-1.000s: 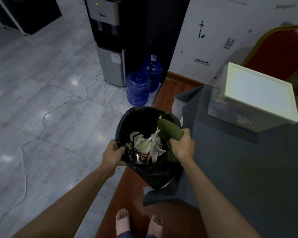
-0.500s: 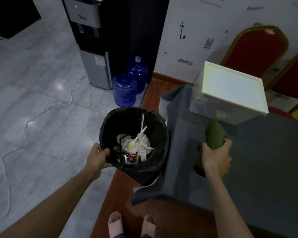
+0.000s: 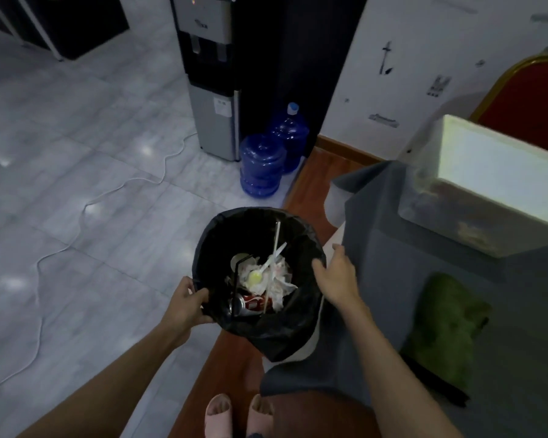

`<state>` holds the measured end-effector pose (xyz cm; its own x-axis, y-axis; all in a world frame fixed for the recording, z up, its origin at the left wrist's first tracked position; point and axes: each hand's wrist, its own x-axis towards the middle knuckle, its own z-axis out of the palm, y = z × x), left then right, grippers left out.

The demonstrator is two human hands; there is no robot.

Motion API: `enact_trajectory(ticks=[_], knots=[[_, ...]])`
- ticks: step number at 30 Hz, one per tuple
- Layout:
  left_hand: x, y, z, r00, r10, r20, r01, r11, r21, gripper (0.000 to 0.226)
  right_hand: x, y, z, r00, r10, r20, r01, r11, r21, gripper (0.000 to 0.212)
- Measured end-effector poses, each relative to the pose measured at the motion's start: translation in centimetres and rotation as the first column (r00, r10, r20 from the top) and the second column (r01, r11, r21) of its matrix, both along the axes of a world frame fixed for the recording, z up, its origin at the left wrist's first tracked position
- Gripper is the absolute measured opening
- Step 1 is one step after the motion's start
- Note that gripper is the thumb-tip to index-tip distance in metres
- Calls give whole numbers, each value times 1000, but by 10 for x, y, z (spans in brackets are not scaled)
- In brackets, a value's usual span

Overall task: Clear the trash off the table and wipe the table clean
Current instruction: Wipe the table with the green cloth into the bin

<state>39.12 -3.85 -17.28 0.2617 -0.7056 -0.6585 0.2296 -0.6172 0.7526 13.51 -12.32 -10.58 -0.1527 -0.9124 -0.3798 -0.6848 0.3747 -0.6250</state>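
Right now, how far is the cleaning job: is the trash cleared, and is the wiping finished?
Looks done: trash, a can and crumpled paper, sits in the black-lined bin. The visible grey tabletop shows no litter, only a white-lidded box. In hand: the left hand grips the bin rim; the right hand reaches for its other side. The green cloth lies on the table. Whether wiping is finished cannot be told.
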Motion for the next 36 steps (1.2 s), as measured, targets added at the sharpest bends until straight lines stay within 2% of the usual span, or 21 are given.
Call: enact_trajectory(ticks=[4,11,14,15,19,21,23,29,31,33,36], knots=[[11,0,-72,1000,19,-4,-19,999,37,19,28,-36,-93,996,-89,-16,90,957,277,50],[16,-15,-248,997,37,67,-48,985,168,20,48,-46,-277,931,-361,50,306,848,433,65],[12,-25,-309,998,59,4,-59,979,196,7,48,-48,-344,897,-435,75,358,817,452,68],[10,-28,-323,997,64,-33,-56,977,203,12,48,-48,-359,887,-456,76,378,810,449,69],[8,-35,-383,975,95,-203,-50,975,216,64,47,-50,-419,871,-489,57,417,795,441,74],[5,-35,-402,955,104,-277,-40,973,228,75,46,-50,-439,872,-490,2,444,792,420,79],[-3,-36,-406,955,89,-282,-20,970,240,75,44,-49,-451,867,-496,-49,474,789,392,80],[-16,-43,-398,984,45,-173,4,962,271,77,47,-43,-459,905,-333,-264,413,838,356,86],[-15,-44,-391,999,-30,-44,42,952,302,78,56,-38,-450,919,-294,-262,372,865,336,88],[-10,-44,-374,983,-122,134,77,950,302,77,65,-33,-431,934,-279,-223,330,914,238,83],[5,-42,-324,885,-277,375,183,946,267,74,77,-22,-376,952,-246,-180,262,962,73,72]])
